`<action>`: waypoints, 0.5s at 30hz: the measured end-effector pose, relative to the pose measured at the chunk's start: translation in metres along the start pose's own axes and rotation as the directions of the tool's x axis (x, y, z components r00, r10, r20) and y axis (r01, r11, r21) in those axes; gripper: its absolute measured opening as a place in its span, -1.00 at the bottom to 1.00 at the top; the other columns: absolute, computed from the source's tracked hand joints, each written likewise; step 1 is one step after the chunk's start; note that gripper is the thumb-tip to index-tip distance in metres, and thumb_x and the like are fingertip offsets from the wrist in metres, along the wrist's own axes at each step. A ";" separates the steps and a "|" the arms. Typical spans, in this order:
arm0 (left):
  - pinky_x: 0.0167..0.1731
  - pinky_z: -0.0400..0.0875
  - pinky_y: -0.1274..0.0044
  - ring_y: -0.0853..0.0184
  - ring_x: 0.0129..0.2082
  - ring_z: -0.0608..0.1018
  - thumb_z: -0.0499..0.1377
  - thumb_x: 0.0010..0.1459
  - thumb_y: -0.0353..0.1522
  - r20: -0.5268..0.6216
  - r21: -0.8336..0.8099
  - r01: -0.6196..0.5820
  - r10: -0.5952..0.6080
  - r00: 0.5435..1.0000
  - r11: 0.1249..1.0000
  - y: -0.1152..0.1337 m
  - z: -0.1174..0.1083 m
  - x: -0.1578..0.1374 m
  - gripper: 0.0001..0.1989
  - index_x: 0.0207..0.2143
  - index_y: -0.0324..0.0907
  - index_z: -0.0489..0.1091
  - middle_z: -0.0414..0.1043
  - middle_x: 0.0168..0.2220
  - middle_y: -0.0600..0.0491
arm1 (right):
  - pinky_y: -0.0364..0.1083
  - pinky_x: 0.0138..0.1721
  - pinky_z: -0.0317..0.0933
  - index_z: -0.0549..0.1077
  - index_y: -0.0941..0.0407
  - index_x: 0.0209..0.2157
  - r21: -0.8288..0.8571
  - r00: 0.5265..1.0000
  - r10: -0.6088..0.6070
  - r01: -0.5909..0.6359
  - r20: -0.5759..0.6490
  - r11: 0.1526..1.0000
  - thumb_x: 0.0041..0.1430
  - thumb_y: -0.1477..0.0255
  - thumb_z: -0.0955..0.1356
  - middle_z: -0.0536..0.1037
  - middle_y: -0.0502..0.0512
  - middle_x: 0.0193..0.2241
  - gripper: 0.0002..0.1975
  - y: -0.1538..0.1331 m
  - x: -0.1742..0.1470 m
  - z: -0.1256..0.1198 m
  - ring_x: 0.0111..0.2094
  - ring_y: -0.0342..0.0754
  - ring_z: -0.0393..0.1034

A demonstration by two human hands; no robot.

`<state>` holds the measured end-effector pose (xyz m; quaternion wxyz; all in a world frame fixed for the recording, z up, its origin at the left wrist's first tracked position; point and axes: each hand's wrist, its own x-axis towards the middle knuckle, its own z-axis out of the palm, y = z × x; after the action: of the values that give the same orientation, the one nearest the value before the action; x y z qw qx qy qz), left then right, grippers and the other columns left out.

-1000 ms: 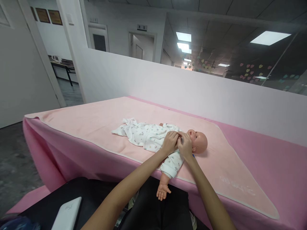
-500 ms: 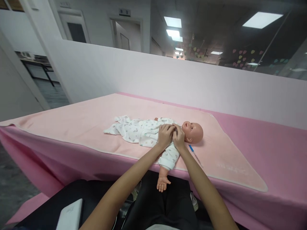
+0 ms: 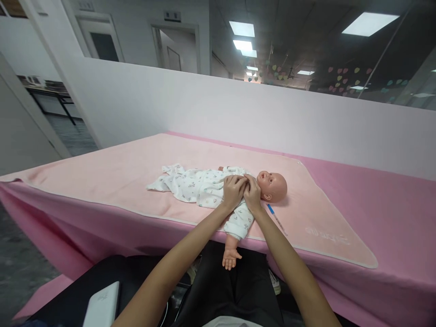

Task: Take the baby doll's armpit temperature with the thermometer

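Note:
A baby doll (image 3: pixel 274 187) lies on its back, its bald head to the right, dressed in a white patterned baby outfit (image 3: pixel 190 185). At the doll's upper chest, just below the chin, my left hand (image 3: pixel 234 190) and my right hand (image 3: pixel 252 193) meet with fingertips together. Both hands are closed, their curled fingers pinching the cloth near the neckline; the exact spot between the fingertips is hidden. One doll arm hangs over the table's near edge, under my wrists. Beside the head, close to my right forearm, lies a thin thermometer-like stick (image 3: pixel 276 218) with a blue end.
A light pink mat (image 3: pixel 112 168) covers much of the table, over a darker pink cloth (image 3: pixel 391 209). Behind stands a white partition (image 3: pixel 221 106) with glass above. A white flat device (image 3: pixel 102 305) rests on a black surface at lower left.
My hands stay together at the doll's neckline with hardly any movement. The whole view has shifted slightly; the doll and the stick lie as before.

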<state>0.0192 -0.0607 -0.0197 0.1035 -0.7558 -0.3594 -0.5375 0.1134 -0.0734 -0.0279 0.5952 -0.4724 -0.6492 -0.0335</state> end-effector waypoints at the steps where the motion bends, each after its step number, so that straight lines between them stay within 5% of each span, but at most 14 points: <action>1: -0.26 0.17 0.43 0.31 -0.33 0.36 -0.02 0.20 -0.36 -0.003 -0.001 0.003 -0.003 1.000 1.000 0.000 0.000 0.000 -0.79 -0.30 -0.12 0.41 0.40 -0.37 0.03 | -0.01 -0.02 0.22 0.35 0.13 -0.14 -0.002 1.000 0.000 0.000 -0.001 1.000 0.09 0.57 0.08 0.47 0.12 -0.18 -0.64 0.001 -0.001 0.000 -0.11 -0.09 0.34; 15: -0.24 0.17 0.44 0.33 -0.31 0.41 0.01 0.17 -0.36 -0.014 -0.054 0.067 -0.068 0.998 0.996 0.002 0.000 0.002 -0.85 -0.34 -0.15 0.38 0.46 -0.37 0.07 | 0.00 -0.02 0.20 0.30 0.13 -0.07 -0.019 0.999 0.050 -0.050 -0.014 0.999 0.16 0.49 0.07 0.46 0.16 -0.15 -0.65 0.004 -0.003 0.001 -0.08 -0.06 0.33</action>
<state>0.0205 -0.0613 -0.0172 0.0678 -0.7414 -0.3691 -0.5562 0.1149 -0.0729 -0.0324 0.5954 -0.4942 -0.6328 -0.0281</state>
